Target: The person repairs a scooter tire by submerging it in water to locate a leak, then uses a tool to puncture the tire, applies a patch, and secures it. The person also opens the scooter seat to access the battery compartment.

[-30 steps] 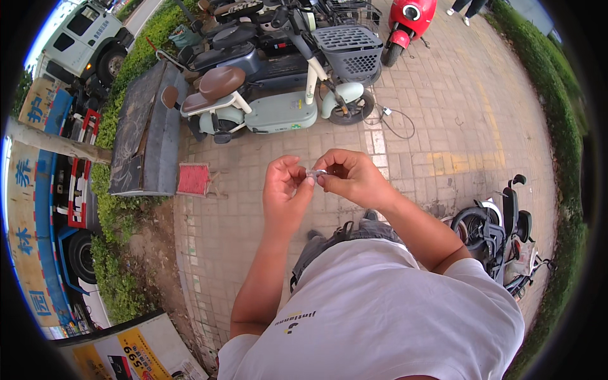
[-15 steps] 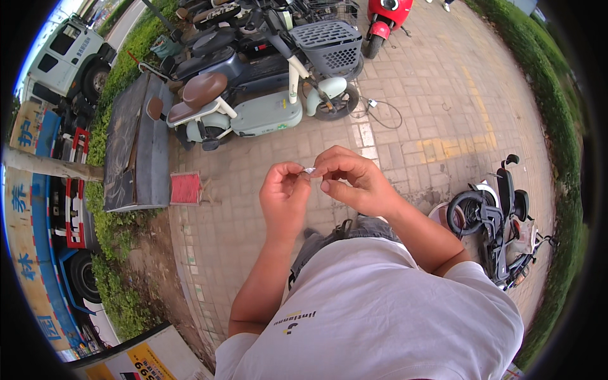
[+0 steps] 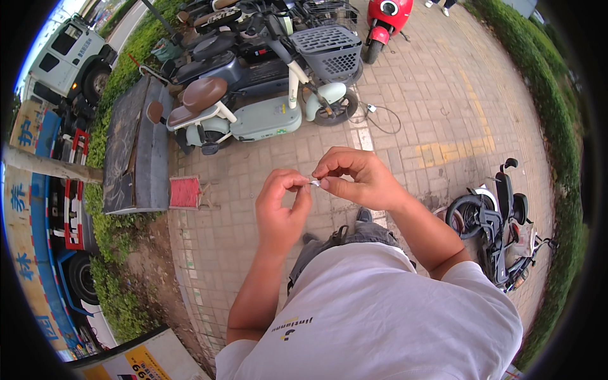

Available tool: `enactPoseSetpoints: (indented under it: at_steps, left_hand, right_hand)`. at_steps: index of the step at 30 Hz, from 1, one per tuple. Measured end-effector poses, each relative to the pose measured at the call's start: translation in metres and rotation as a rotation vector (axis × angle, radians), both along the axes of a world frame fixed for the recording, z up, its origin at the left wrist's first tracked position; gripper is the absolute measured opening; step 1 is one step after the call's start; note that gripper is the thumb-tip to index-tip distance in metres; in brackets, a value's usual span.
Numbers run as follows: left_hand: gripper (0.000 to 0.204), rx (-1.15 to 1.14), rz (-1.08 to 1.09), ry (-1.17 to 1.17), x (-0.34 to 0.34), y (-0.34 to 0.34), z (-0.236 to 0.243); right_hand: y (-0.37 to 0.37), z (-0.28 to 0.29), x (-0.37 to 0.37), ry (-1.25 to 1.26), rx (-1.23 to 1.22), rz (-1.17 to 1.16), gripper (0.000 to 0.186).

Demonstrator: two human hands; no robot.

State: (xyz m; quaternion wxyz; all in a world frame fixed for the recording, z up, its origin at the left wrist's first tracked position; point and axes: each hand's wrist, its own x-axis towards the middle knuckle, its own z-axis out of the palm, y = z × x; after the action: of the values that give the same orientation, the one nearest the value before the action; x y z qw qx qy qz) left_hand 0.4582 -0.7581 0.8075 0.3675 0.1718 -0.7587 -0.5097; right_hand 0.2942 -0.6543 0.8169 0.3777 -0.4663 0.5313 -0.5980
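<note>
In front of my body, just above waist height, both hands come together on a small silvery-white object (image 3: 314, 183), too tiny to identify. My left hand (image 3: 282, 209) pinches it at its left side between thumb and fingertips. My right hand (image 3: 358, 180) has curled fingers, with the thumb and forefinger at the object's right side. Parts of the object are hidden by my fingertips. Beneath my hands are brick paving (image 3: 240, 190) and my dark shoes (image 3: 363, 215).
A mint scooter (image 3: 266, 117) stands ahead among parked scooters, near a red scooter (image 3: 386, 28). A grey box (image 3: 136, 152), red-topped stool (image 3: 184, 191) and truck (image 3: 85, 47) are left. A black bike (image 3: 494, 228) is right. Another person's feet (image 3: 445, 9) show at the top.
The view has shifted a little, sliding the scenery leftward. My left hand has moved slightly down and left; my right fingers have shifted around the small object, the thumb closing back onto it.
</note>
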Motion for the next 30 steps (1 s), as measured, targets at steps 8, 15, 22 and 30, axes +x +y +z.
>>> enactPoseSetpoints:
  at_steps: [8, 15, 22, 30]
  left_hand:
    - [0.018, -0.152, -0.070, -0.021, 0.008, -0.009, 0.011]
    - [0.016, -0.104, -0.097, -0.037, 0.004, -0.013, 0.005]
    - [0.015, -0.106, -0.070, -0.056, -0.005, -0.012, 0.002]
    - [0.011, -0.070, -0.157, -0.106, -0.001, -0.019, -0.005]
  right_hand:
    - [-0.002, 0.005, 0.002, -0.061, 0.037, 0.083, 0.010]
    - [0.000, 0.002, -0.001, 0.059, -0.003, 0.086, 0.012]
    - [0.004, -0.011, 0.000, -0.073, 0.069, 0.010, 0.013]
    - [0.010, -0.011, 0.003, -0.072, 0.125, 0.023, 0.012]
